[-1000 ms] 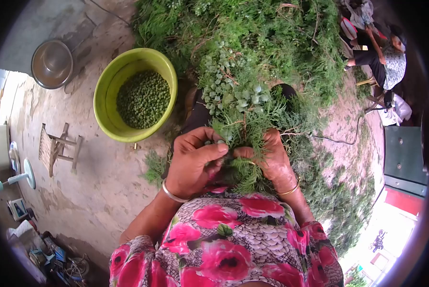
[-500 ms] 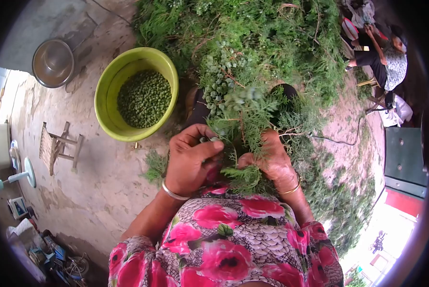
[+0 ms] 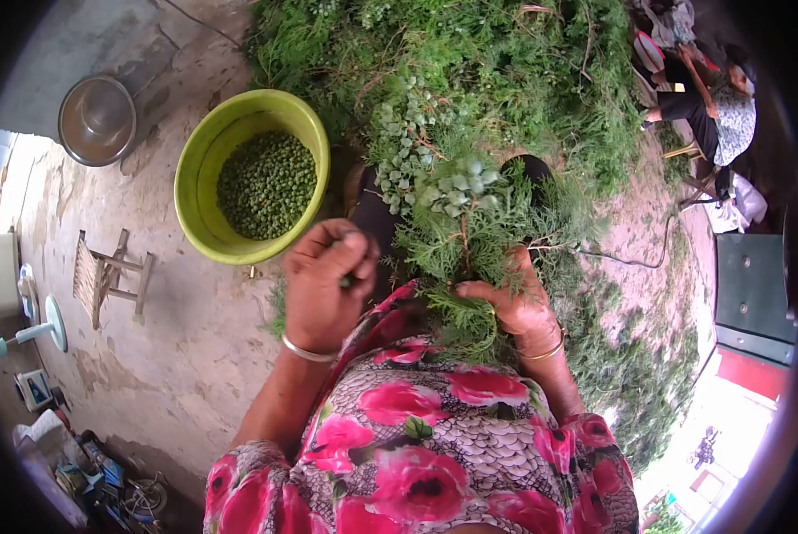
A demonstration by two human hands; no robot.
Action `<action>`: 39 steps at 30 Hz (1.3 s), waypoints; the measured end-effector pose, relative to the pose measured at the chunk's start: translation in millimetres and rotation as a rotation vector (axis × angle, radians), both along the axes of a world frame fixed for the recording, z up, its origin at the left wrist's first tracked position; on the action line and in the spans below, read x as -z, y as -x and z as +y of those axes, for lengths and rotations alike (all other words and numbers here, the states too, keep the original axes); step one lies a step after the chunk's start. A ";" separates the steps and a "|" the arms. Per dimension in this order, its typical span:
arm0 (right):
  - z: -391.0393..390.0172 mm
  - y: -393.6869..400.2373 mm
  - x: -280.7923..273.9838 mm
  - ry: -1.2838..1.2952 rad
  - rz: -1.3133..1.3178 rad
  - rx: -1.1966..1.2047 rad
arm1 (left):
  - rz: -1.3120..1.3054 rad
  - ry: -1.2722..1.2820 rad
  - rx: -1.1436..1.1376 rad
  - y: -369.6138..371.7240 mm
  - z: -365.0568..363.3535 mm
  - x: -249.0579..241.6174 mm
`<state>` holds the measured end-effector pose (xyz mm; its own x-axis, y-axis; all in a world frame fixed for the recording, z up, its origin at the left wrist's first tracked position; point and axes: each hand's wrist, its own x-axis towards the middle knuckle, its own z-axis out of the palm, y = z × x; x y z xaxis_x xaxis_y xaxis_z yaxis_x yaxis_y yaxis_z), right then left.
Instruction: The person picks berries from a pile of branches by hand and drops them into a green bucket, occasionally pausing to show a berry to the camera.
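Note:
My left hand (image 3: pixel 321 283) is curled closed just below the green tub (image 3: pixel 185 191), with a bit of green cone showing between its fingers. The tub holds a heap of small green cones (image 3: pixel 267 185). My right hand (image 3: pixel 516 303) grips the stem of a leafy conifer branch (image 3: pixel 466 233) over my lap, thumb across the foliage. Pale blue-green cones (image 3: pixel 459 189) cluster at the upper end of that branch. More cones (image 3: pixel 399 173) hang on foliage beside it, above my knee.
A large pile of cut conifer branches (image 3: pixel 470 80) spreads in front. To the left are a steel basin (image 3: pixel 98 120) and a small woven stool (image 3: pixel 105 276). Another person (image 3: pixel 724 116) sits at the upper right. A dark cable (image 3: pixel 630 261) crosses the floor.
My left hand has pulled away from the branch, moving left and slightly up toward the tub. My right hand keeps its hold on the branch, whose cone cluster is now more visible.

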<state>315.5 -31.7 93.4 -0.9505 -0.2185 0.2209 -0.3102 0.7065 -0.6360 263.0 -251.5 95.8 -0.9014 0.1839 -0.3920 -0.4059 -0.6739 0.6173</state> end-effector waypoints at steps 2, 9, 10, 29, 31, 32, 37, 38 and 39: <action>-7.7 2.1 -7.8 0.220 -0.047 0.080 | -0.038 -0.084 0.080 7.1 -12.4 -3.1; -13.2 13.6 -14.9 0.655 -0.483 0.097 | -0.093 -0.017 0.242 -5.9 9.2 -21.0; -14.7 11.7 -13.9 0.654 -0.483 0.098 | -0.054 0.052 0.261 -6.4 12.3 -20.0; -2.7 3.8 0.3 -0.424 0.233 -0.149 | 0.456 0.552 0.390 -11.6 15.9 -1.8; -3.7 2.7 0.0 -0.508 0.212 -0.133 | 0.609 0.677 0.386 -10.5 13.1 0.4; -4.8 3.9 -3.2 -0.384 0.129 -0.117 | 0.602 0.673 0.429 -9.9 11.8 -1.5; -0.2 -2.5 -4.4 -0.415 0.058 -0.071 | 0.214 0.361 0.562 -12.2 6.4 -13.0; -4.3 -1.4 -9.3 -0.339 0.072 -0.069 | 0.133 0.233 0.566 -12.8 4.9 -11.8; -1.6 -2.8 -3.4 -0.301 0.079 -0.068 | 0.052 0.104 0.568 -12.9 2.8 -10.2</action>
